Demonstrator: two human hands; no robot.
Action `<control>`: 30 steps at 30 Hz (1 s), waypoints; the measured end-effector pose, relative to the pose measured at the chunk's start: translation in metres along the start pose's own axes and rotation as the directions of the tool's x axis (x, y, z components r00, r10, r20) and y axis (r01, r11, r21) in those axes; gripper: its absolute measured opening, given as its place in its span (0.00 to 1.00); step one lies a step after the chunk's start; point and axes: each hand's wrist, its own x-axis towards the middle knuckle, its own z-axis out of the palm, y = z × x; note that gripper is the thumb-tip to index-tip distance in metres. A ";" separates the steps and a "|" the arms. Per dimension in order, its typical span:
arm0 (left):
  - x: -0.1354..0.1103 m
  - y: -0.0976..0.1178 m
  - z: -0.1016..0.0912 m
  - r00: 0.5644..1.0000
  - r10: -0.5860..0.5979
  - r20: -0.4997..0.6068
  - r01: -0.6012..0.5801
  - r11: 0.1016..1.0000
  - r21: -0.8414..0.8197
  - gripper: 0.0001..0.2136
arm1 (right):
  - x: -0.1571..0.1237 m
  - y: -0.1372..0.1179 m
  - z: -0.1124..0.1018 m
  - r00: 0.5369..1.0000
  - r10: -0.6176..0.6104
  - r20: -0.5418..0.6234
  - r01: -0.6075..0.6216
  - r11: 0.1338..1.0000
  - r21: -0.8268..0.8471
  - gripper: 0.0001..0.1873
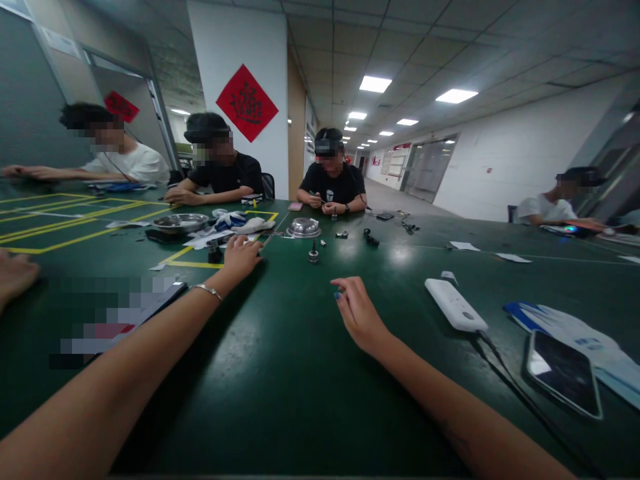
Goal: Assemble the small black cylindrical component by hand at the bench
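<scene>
My left hand [243, 257], a bracelet on its wrist, reaches forward low over the green table [280, 380]. Its fingers look spread and slightly bent, with no held thing showing. Just left of it stands a black cylindrical part [215, 252]. My right hand [357, 310] hovers over the middle of the table, fingers loosely bent and apart, nothing between them. Ahead of both hands, a small dark metal part with an upright stem [313, 253] stands on the table. Behind that part lies a shiny round metal dish [303, 228].
White gloves [233, 221] lie by a metal bowl [180, 222]. On the right are a white power strip [456, 305] with a cable, a phone [564, 373] and a blue-white packet [580, 333]. Several people sit around; another person's hand [17, 275] is at far left.
</scene>
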 end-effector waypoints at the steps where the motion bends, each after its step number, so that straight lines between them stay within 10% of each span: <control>1: 0.001 -0.007 0.003 0.999 -0.035 -0.002 0.035 0.999 0.031 0.17 | 0.001 0.002 -0.002 1.000 -0.021 0.016 0.022 1.000 -0.009 0.15; 11: -0.015 -0.012 0.004 0.863 -0.434 -0.257 0.389 0.897 -0.209 0.25 | 0.000 0.005 -0.006 0.997 0.000 0.074 0.000 1.000 -0.001 0.15; 15: -0.013 -0.025 0.005 0.757 -0.642 -0.125 0.598 0.757 -0.264 0.24 | 0.000 -0.003 -0.007 0.992 -0.012 0.126 0.017 0.999 -0.040 0.15; 19: -0.013 -0.035 0.000 0.748 -0.662 0.055 0.658 0.728 -0.189 0.20 | 0.002 -0.005 -0.009 0.990 -0.030 0.135 0.041 0.996 -0.077 0.15; 30: -0.015 -0.031 -0.013 0.684 -0.728 0.044 0.721 0.667 -0.187 0.23 | 0.002 -0.004 -0.008 0.989 -0.062 0.135 0.080 0.989 -0.128 0.14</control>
